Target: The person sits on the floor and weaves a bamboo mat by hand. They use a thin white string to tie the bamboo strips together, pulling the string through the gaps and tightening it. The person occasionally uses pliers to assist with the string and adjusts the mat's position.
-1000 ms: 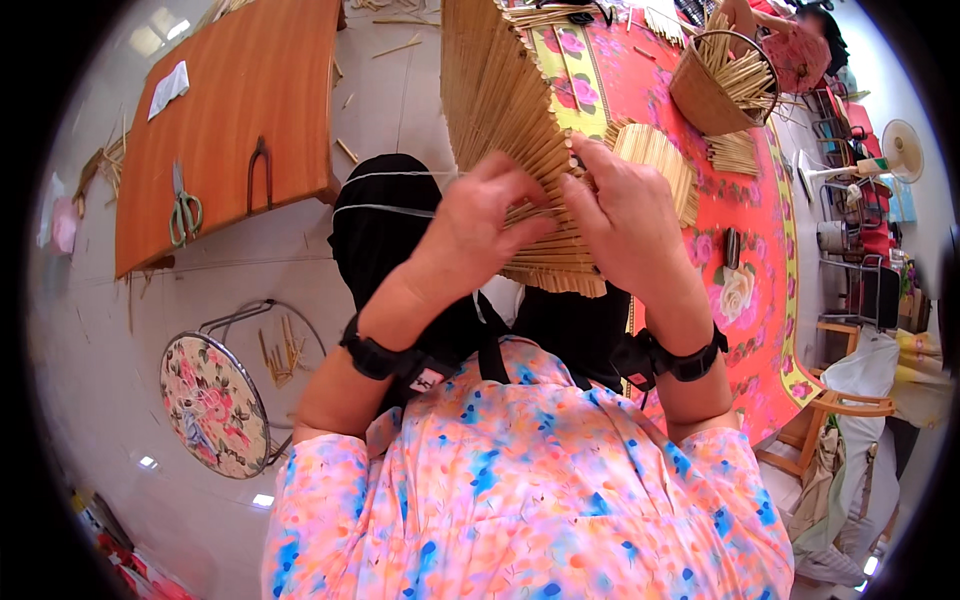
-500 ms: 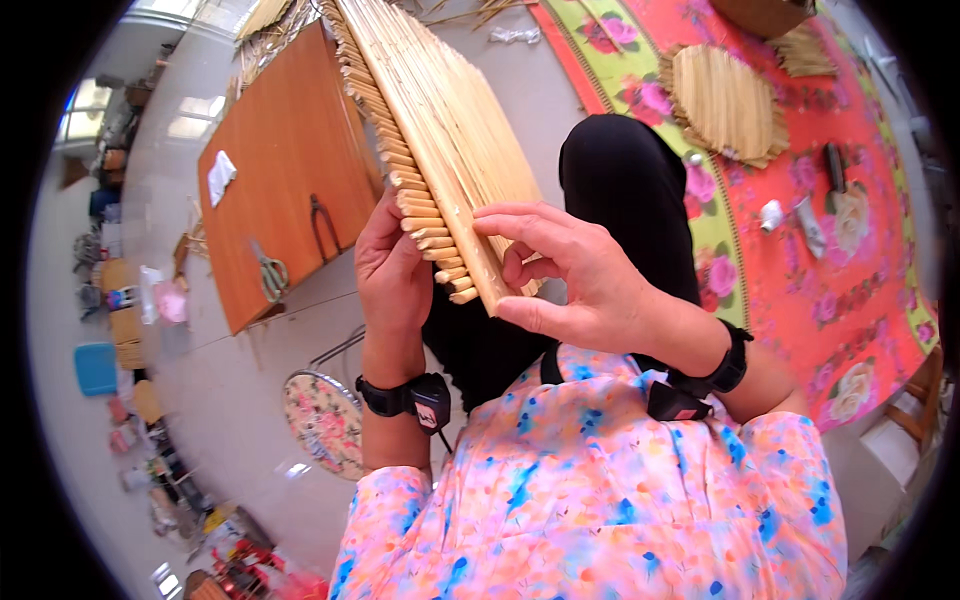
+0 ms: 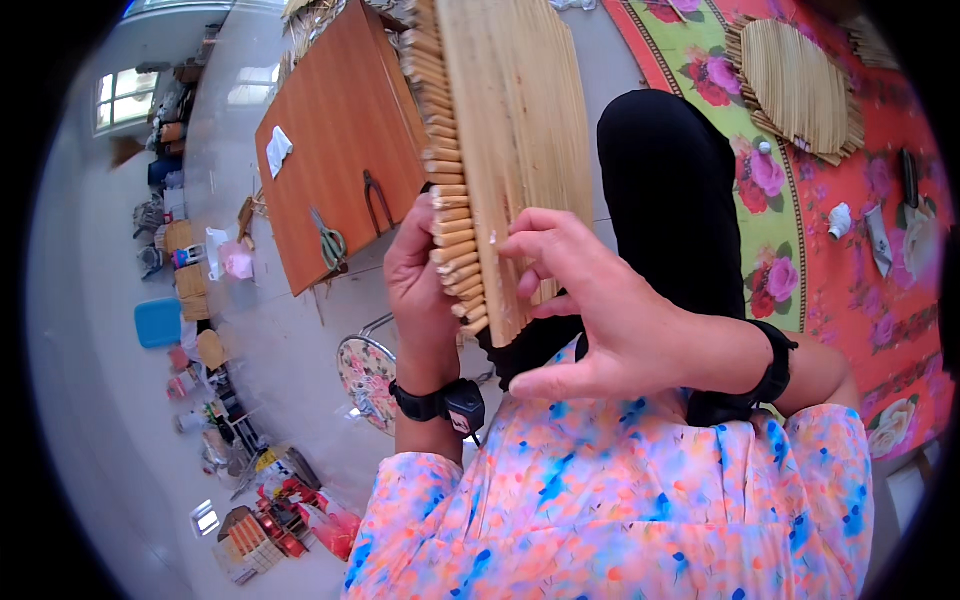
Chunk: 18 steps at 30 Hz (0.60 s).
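My left hand grips the left edge of a panel of pale sticks, whose many cut round ends form a serrated row along that side. My right hand lies across the lower part of the panel with fingers apart, fingertips touching its surface and thumb stretched out below, clear of it. The panel stands out above my lap, beside my raised black-clad knee; the left hand's fingers are partly hidden behind it.
A wooden table holds scissors, pliers and a white cloth. Below it is a floral stool. A floral mat at right holds an oval stick piece and small objects. Mixed items line the left wall.
The panel has turned from fanned underside to long flat face, and now sits more upright. My left hand moved to its edge; my right thumb has come away from its lower end.
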### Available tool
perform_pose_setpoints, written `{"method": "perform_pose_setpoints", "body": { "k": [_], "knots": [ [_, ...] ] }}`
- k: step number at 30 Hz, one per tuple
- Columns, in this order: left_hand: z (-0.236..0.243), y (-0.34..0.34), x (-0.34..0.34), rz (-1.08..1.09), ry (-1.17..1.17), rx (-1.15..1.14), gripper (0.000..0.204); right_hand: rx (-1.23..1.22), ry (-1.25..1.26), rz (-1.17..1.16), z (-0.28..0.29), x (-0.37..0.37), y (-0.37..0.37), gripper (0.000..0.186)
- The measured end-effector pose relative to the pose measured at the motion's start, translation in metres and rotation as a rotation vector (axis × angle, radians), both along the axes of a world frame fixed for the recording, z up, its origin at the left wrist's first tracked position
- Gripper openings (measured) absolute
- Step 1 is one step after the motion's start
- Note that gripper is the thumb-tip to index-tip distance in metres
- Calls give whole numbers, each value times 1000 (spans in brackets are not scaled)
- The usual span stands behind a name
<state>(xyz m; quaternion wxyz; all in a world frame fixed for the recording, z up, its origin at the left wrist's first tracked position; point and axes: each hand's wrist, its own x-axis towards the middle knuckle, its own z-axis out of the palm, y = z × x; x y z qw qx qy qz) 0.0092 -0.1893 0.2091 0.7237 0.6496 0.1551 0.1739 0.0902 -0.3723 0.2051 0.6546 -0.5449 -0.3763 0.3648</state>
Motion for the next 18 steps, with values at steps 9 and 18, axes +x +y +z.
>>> {"method": "perform_pose_setpoints", "body": {
  "k": [9, 18],
  "knots": [
    [-4, -33, 22, -464, -135, 502, 9, -497, -84, -244, 27, 37, -33, 50],
    [-25, -1, 15, -603, -240, -254, 15, -867, -419, -348, 62, 37, -24, 33]
  ]
}}
